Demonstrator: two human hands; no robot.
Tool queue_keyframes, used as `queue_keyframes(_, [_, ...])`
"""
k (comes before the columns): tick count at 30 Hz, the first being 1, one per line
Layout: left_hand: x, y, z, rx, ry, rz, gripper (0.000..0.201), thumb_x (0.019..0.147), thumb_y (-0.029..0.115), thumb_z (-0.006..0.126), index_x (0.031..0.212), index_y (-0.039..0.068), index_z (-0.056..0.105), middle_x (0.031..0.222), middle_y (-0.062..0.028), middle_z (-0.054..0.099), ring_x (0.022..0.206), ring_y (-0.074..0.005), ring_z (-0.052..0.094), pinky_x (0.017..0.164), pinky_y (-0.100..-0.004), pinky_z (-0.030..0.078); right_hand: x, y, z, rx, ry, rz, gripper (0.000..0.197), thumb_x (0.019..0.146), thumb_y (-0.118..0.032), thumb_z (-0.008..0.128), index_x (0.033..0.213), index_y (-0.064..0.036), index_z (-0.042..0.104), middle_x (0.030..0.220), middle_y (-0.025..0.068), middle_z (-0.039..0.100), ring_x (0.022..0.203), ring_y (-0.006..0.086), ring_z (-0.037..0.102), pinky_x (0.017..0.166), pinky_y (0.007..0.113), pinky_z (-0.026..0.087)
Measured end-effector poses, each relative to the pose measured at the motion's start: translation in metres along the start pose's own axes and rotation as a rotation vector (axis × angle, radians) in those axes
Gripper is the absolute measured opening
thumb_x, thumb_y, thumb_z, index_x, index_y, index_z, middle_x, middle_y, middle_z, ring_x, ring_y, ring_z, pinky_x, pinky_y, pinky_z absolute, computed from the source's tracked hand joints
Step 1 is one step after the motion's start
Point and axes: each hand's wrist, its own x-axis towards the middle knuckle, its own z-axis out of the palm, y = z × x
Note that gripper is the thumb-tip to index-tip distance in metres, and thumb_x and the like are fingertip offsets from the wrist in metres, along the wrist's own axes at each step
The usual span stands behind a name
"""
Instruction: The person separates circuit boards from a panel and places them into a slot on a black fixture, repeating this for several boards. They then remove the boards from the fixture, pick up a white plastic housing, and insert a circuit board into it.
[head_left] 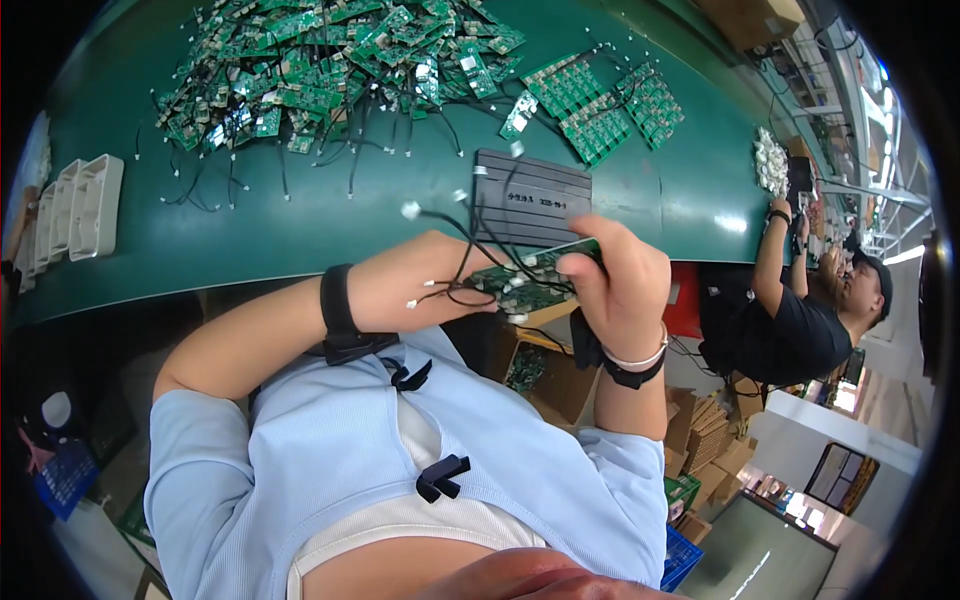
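Note:
Between my hands, over the table's near edge, is a green circuit board panel [535,285] with black cables and white connectors hanging off it. My right hand [628,285] pinches its right end between thumb and fingers. At the opposite end my left hand [415,285] is closed on the board, its fingertips partly hidden by black cables [465,245]. Just beyond lies a dark grooved plate [535,195] with markings, flat on the green table [300,230]. One cable loops up over that plate.
A large heap of green circuit boards [330,70] with cables covers the far left. Board panels [585,105] lie farther right. White trays [90,205] stand at the left. Beneath the table is an open cardboard box [560,375]. A co-worker [800,310] sits at the right.

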Motion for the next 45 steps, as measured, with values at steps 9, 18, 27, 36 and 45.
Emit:
queue_keyframes(9, [-0.010,0.013,0.003,0.681,0.395,-0.031,0.064,0.079,0.011,0.078,0.135,-0.001,0.051,0.141,-0.0192,0.053,0.127,-0.0362,0.052,0.106,-0.0442,0.044,0.000,0.033,-0.041,-0.418,0.191,-0.104,0.028,0.089,-0.027,0.075,0.095,-0.0028,0.062,0.078,0.0106,0.063,0.062,0.0295,0.059,0.055,0.035,0.044])
queue_keyframes(18, [-0.005,0.003,0.009,0.931,0.357,-0.005,0.050,0.077,0.017,0.077,0.120,-0.001,0.059,0.131,-0.0163,0.058,0.124,-0.0320,0.053,0.107,-0.0406,0.041,0.038,0.069,-0.020,-0.556,0.098,-0.286,0.029,0.082,-0.028,0.079,0.091,-0.0061,0.061,0.076,0.0061,0.062,0.064,0.0257,0.060,0.054,0.035,0.045])
queue_keyframes(27, [-0.001,-0.005,0.014,1.045,0.344,0.072,0.029,0.082,0.014,0.064,0.108,0.000,0.065,0.117,-0.0111,0.062,0.116,-0.0257,0.056,0.103,-0.0373,0.043,0.040,0.072,-0.016,-0.453,0.065,-0.380,0.029,0.081,-0.029,0.079,0.090,-0.0070,0.061,0.075,0.0054,0.061,0.062,0.0246,0.060,0.053,0.035,0.044])
queue_keyframes(36, [0.001,-0.006,0.015,1.106,0.364,0.116,0.031,0.083,0.012,0.059,0.109,-0.002,0.067,0.116,-0.0111,0.063,0.116,-0.0242,0.057,0.104,-0.0374,0.044,0.064,0.057,0.000,-0.384,0.110,-0.448,0.027,0.081,-0.025,0.080,0.091,-0.0076,0.062,0.074,0.0050,0.060,0.061,0.0251,0.058,0.052,0.035,0.043])
queue_keyframes(45, [-0.001,-0.011,0.016,1.157,0.344,0.126,0.034,0.083,0.013,0.059,0.112,-0.002,0.067,0.118,-0.0117,0.064,0.117,-0.0242,0.057,0.105,-0.0374,0.043,0.061,0.065,-0.006,-0.353,0.027,-0.451,0.024,0.082,-0.022,0.079,0.091,-0.0079,0.062,0.072,0.0057,0.059,0.060,0.0263,0.058,0.052,0.035,0.043])
